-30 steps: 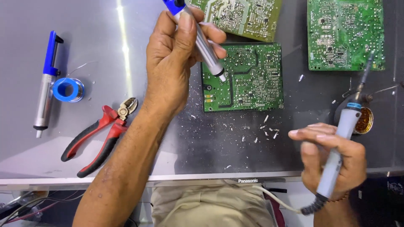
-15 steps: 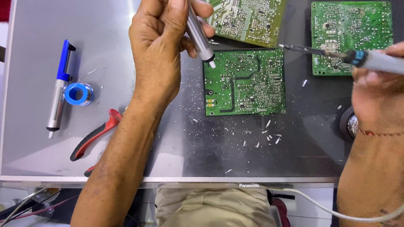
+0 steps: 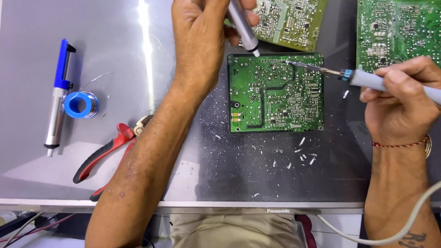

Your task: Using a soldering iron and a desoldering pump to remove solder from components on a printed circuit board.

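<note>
Green circuit board (image 3: 275,94): flat, square, solder-dotted, lying mid-desk (image 3: 115,36) on glossy grey metal. Left hand (image 3: 202,41), grip closed around a grey desoldering pump (image 3: 243,30), top cut off. Right hand (image 3: 404,98), grip closed on a soldering iron (image 3: 367,80), tip on the board's upper edge. Metal clippings (image 3: 298,158) scattered below.

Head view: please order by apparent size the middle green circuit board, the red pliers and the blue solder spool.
1. middle green circuit board
2. red pliers, partly hidden under the left forearm
3. blue solder spool
</note>
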